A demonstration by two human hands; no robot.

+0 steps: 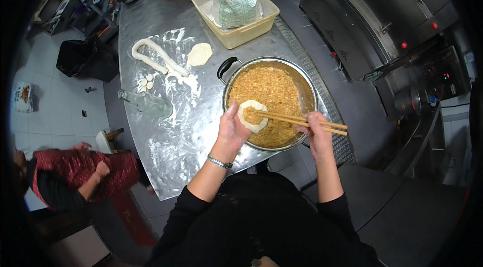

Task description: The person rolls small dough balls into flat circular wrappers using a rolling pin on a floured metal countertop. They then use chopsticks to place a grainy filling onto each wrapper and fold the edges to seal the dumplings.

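Observation:
On my left hand [231,127], at the near left rim of a metal pot [315,93], lies a round dough wrapper [257,127] with filling on it. My right hand [317,131] grips a pair of chopsticks [294,118], whose tips touch the filling on the wrapper. Orange-brown minced filling [264,82] fills much of the pot below. Left of the pot, a looped dough rope [156,52], flat dough rounds [200,54] in a small stack and several small dough pieces [147,82] lie on the floured metal table [177,161].
A clear glass bottle [149,104] lies on its side near the table's left edge. Beyond the pot stands a cream plastic tub [241,38] holding a flour bag [237,2]. A person in a red apron [90,170] is at the left. Steel cabinets [351,21] line the right.

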